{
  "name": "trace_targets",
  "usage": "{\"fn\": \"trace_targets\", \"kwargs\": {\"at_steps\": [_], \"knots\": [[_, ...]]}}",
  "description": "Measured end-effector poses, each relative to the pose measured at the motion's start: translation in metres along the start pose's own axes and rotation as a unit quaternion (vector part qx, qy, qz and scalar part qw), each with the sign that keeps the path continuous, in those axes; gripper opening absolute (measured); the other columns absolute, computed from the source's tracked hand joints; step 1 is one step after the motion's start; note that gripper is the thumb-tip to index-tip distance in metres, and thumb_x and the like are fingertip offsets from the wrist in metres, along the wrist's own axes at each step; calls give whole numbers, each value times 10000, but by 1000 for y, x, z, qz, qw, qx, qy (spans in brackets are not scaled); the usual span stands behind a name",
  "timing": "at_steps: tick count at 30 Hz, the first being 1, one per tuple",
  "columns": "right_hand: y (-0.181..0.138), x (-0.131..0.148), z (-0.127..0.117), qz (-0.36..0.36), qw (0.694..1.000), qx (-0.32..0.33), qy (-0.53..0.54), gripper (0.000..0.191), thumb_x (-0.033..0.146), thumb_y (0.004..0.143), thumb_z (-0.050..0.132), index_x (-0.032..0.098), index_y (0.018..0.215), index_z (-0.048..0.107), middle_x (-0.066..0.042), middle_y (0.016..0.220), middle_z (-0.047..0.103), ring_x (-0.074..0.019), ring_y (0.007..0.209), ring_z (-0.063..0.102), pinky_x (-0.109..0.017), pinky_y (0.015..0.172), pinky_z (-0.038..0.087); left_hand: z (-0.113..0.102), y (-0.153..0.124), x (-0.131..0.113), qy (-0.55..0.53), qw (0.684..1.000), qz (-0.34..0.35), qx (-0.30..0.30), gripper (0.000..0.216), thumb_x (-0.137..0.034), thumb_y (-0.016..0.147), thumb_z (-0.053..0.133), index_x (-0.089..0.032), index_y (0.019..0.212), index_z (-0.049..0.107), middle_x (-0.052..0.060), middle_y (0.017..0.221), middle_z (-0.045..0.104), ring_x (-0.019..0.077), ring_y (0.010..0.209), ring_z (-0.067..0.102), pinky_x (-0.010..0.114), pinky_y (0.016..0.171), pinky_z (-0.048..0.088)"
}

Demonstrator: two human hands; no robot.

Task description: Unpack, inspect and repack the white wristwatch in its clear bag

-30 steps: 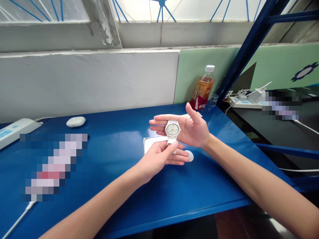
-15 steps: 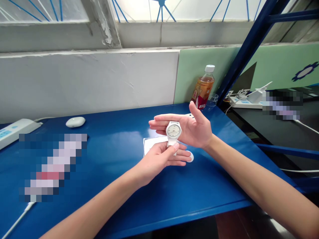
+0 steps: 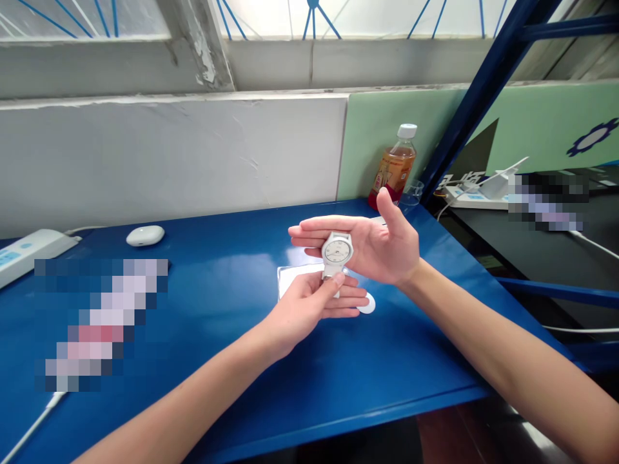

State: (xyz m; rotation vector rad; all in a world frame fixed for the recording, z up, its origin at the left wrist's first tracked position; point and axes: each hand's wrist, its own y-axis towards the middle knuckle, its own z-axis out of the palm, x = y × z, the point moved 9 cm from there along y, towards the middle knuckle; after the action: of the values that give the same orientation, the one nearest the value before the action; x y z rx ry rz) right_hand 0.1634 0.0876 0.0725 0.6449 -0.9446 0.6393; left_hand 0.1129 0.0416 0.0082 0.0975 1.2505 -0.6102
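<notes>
A white wristwatch (image 3: 337, 249) with a round, pale dial faces up near the middle of the view. My left hand (image 3: 309, 296) pinches its strap between the thumb and the fingers below. Just behind the watch, my right hand (image 3: 372, 248) is open, its palm toward the watch, fingers stretched to the left and thumb up. Whether the right fingers touch the watch I cannot tell. Beneath the hands, a flat white rectangular object (image 3: 286, 278) lies partly hidden on the blue table (image 3: 217, 290). A round white piece (image 3: 367, 303) shows past my left fingertips.
A bottle (image 3: 394, 167) with an orange label stands at the back right beside a clear cup (image 3: 412, 192). At the left are a white earbud case (image 3: 146, 236), a power strip (image 3: 36, 254) and a pixelated object (image 3: 104, 322) with a white cable (image 3: 36, 422). A blue post (image 3: 476, 90) rises at the right.
My right hand has shifted slightly right and up, its thumb rising. The watch has tilted a little in my left hand, which keeps its hold on the strap.
</notes>
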Motion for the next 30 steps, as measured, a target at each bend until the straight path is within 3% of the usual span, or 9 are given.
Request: {"fn": "trace_targets", "kwargs": {"at_steps": [15, 22, 26, 28, 30], "knots": [[0, -3, 3, -19, 999, -24, -10, 800, 783, 880, 268, 171, 1128, 720, -122, 1326, 647, -308, 1299, 540, -461, 1121, 360, 0, 1, -1, 32, 999, 11, 19, 467, -479, 920, 633, -40, 1079, 643, 239, 1060, 741, 335, 1020, 722, 466, 924, 555], [-2, 14, -21, -119, 983, -136, -29, 551, 613, 939, 360, 229, 1059, 736, -66, 1249, 694, -272, 1294, 541, -447, 1107, 392, -14, 2, -23, 91, 988, 114, -54, 413, -467, 943, 600, -88, 1105, 624, 167, 1090, 740, 288, 1049, 713, 423, 956, 542], [-9, 33, -57, -174, 947, -258, -75, 313, 413, 918, 500, 216, 941, 743, -46, 1077, 722, -192, 1048, 651, -333, 932, 507, -32, -3, -44, 191, 951, 208, -129, 347, -448, 959, 572, -132, 1080, 650, 116, 1094, 739, 254, 1071, 696, 374, 946, 530], [-18, 42, -68, -194, 920, -305, -150, 207, 348, 875, 580, 214, 895, 736, -8, 786, 677, -134, 745, 634, -272, 731, 525, -42, -8, -56, 277, 911, 245, -182, 322, -442, 967, 555, -160, 1083, 661, 90, 1087, 740, 237, 1006, 706, 341, 857, 544], [-24, 42, -68, -174, 911, -293, -232, 216, 366, 895, 592, 203, 929, 729, 35, 603, 562, -101, 544, 520, -251, 581, 471, -47, -15, -67, 377, 854, 274, -232, 297, -416, 982, 527, -175, 1081, 670, 70, 1036, 747, 211, 891, 707, 297, 723, 535]]}}
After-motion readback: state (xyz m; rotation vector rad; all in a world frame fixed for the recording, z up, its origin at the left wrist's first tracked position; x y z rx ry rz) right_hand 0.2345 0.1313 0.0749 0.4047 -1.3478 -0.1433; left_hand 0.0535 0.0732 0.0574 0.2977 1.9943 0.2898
